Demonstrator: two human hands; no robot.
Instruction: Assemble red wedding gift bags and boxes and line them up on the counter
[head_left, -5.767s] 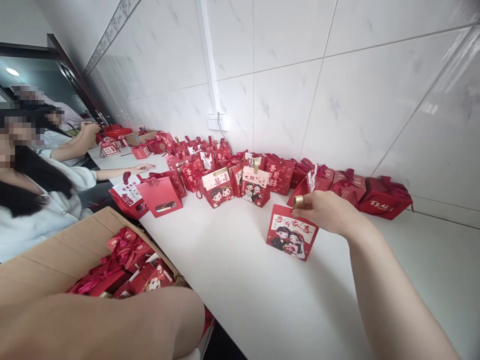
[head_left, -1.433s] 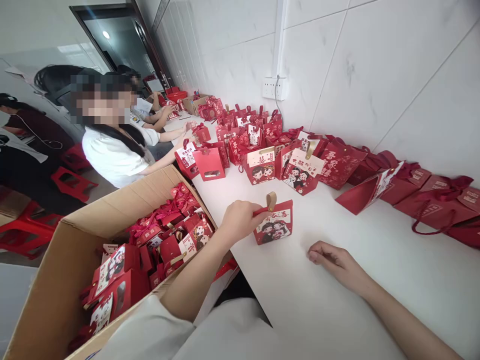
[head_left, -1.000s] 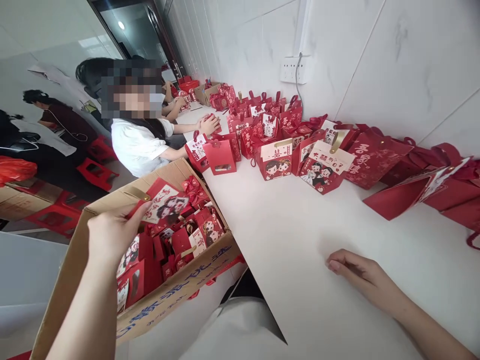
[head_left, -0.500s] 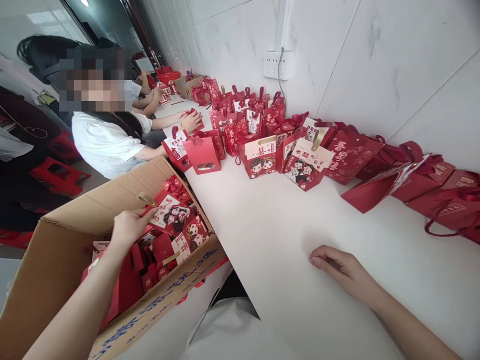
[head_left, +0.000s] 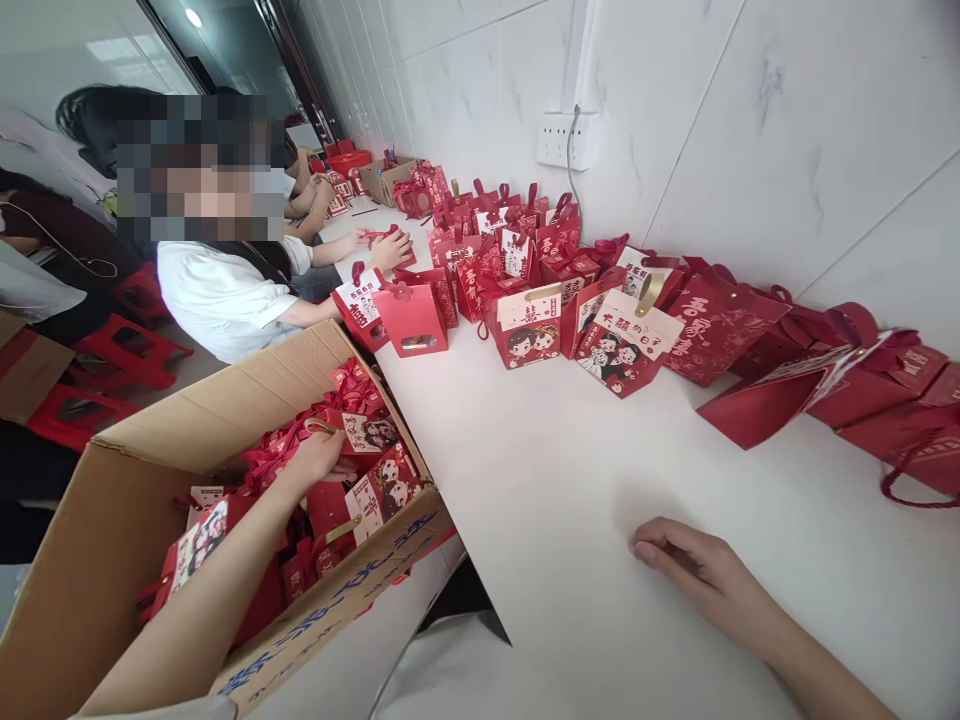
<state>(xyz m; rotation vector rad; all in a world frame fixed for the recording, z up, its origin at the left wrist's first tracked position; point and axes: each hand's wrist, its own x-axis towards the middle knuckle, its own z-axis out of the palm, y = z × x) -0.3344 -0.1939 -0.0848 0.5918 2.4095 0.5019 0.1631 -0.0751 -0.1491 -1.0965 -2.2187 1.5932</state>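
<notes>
Resting knuckles-up on the white counter (head_left: pixel 570 520), the right hand (head_left: pixel 694 570) lay loosely curled and held nothing. Just beyond, the left hand (head_left: pixel 319 460) reached into the one cardboard box (head_left: pixel 112 560), its fingers closed on a red gift box (head_left: pixel 367 432) with a gold handle, lying on top of the pile there. Farther along, two cartoon-couple boxes (head_left: pixel 529 335) stood side by side before a wall row too crowded to count. Two seated people (head_left: pixel 217 290) worked beyond.

White counter (head_left: pixel 540 480), red gift boxes (head_left: pixel 570 310) ranged along the wall, right hand (head_left: pixel 694 570) resting flat
</notes>
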